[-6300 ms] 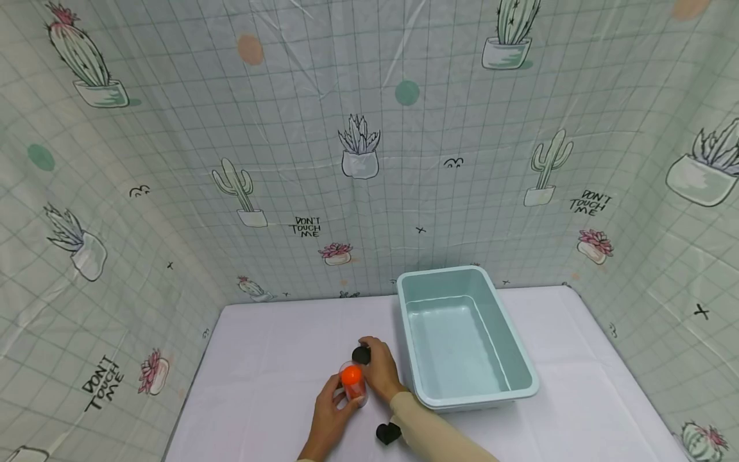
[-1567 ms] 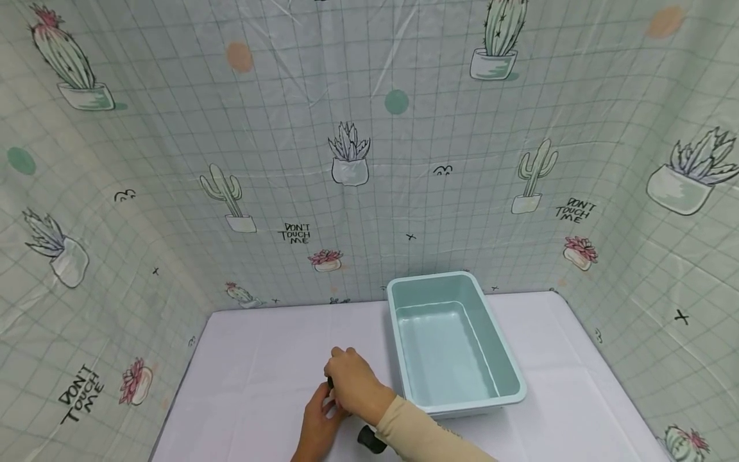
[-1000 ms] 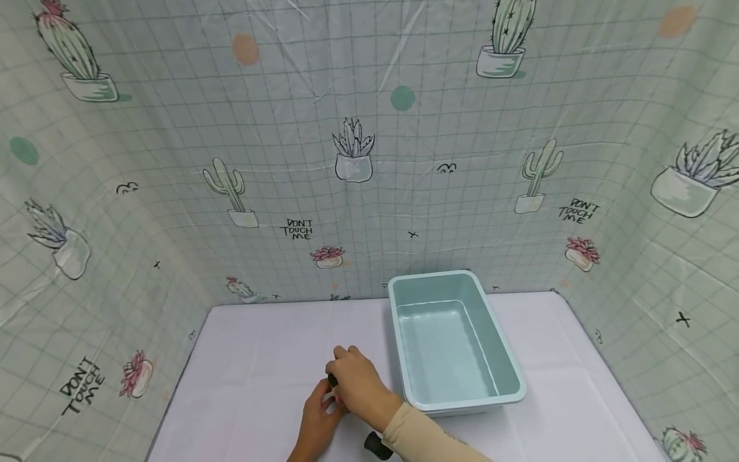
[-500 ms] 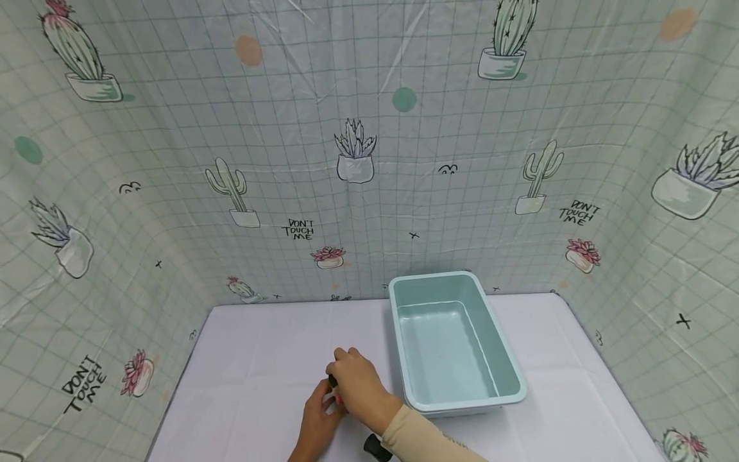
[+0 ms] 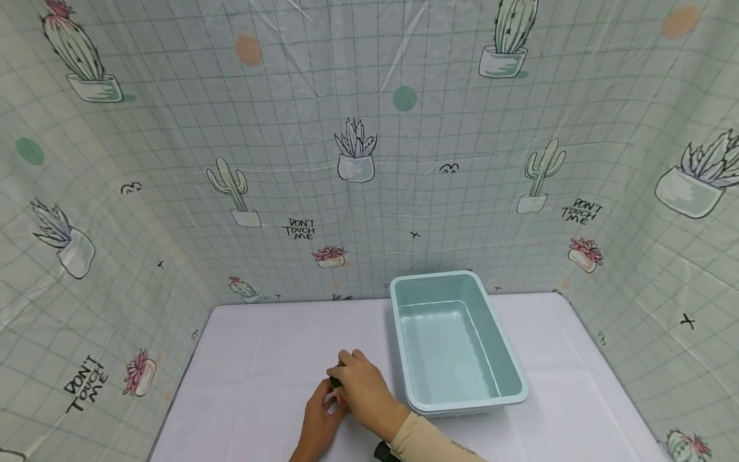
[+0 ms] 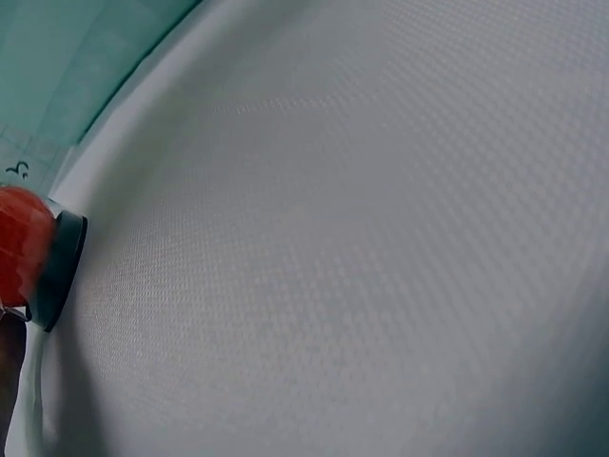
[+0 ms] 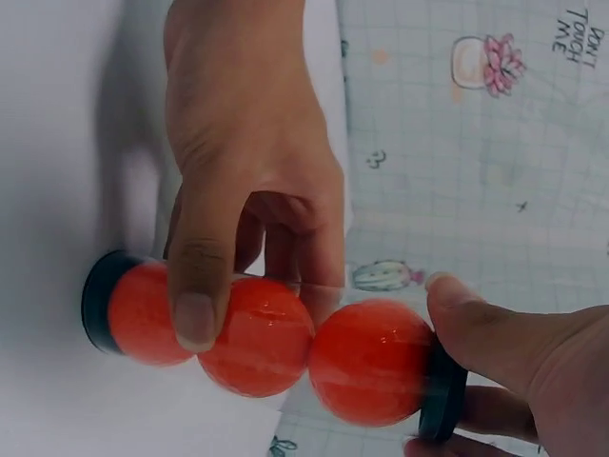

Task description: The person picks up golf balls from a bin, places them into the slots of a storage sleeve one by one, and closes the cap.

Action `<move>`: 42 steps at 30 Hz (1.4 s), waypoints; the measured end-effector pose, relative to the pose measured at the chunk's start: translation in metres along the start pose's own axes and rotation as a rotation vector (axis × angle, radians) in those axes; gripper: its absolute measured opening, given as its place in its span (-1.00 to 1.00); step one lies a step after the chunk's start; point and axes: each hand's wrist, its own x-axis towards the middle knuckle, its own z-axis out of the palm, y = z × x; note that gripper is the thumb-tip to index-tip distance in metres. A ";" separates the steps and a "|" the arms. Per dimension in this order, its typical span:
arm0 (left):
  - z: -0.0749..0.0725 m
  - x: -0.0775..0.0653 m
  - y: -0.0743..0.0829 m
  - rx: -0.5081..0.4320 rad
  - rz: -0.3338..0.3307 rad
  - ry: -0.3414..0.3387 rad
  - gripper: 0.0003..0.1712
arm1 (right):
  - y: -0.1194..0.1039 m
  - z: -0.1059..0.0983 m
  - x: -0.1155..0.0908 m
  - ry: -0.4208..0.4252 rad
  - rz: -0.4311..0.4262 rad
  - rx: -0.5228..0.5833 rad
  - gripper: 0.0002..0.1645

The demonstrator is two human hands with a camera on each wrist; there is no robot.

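Note:
A clear tube (image 7: 314, 290) holds three orange balls, with a black cap at each end. In the right wrist view my left hand (image 7: 249, 133) grips the tube around its middle, thumb over the balls. My right hand (image 7: 514, 367) holds the upper black cap (image 7: 443, 392) between thumb and fingers; the cap sits over the tube's end. From the head view, my left hand (image 5: 319, 420) and right hand (image 5: 366, 393) meet and mostly cover the tube. Part of the lower black cap (image 6: 59, 271) shows at the left wrist view's edge, close to the white cloth.
A pale blue-green tub (image 5: 400, 346) stands just right of my hands on the white tablecloth (image 5: 260, 359). A black object (image 5: 383, 452) of unclear kind shows beside my right sleeve (image 5: 430, 439). Cactus-patterned fabric (image 5: 277, 128) encloses the back and sides.
Earlier my right hand held the black cap apart from the tube, with an orange ball visible at its mouth. Now the cap is on that end. Recently the hands have barely moved.

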 end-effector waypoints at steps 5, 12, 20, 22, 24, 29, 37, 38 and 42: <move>-0.001 0.000 -0.001 -0.010 -0.006 -0.003 -0.50 | 0.003 0.000 0.001 0.006 -0.009 0.035 -0.65; 0.000 0.001 -0.002 0.000 -0.001 -0.004 -0.50 | -0.001 -0.010 0.010 -0.026 0.008 0.033 -0.72; -0.002 0.000 -0.001 -0.022 -0.008 -0.006 -0.49 | 0.001 -0.009 0.009 -0.040 0.021 0.077 -0.71; -0.002 0.000 -0.001 -0.024 -0.006 -0.006 -0.49 | 0.003 -0.008 0.008 -0.038 0.019 0.086 -0.71; -0.002 0.000 -0.001 -0.020 -0.004 -0.008 -0.48 | 0.006 -0.007 0.008 -0.031 0.010 0.083 -0.70; -0.001 0.002 -0.003 -0.017 -0.010 -0.010 -0.47 | 0.009 -0.006 0.007 -0.028 -0.006 0.097 -0.70; 0.000 0.001 -0.005 -0.002 0.035 0.001 -0.50 | 0.010 -0.001 0.001 -0.025 0.007 0.141 -0.67; 0.000 0.000 -0.005 -0.002 0.038 0.003 -0.51 | 0.009 0.000 -0.001 -0.018 0.008 0.133 -0.66; 0.001 0.000 -0.004 -0.015 0.034 0.007 -0.51 | 0.006 0.005 -0.005 0.023 -0.003 0.070 -0.65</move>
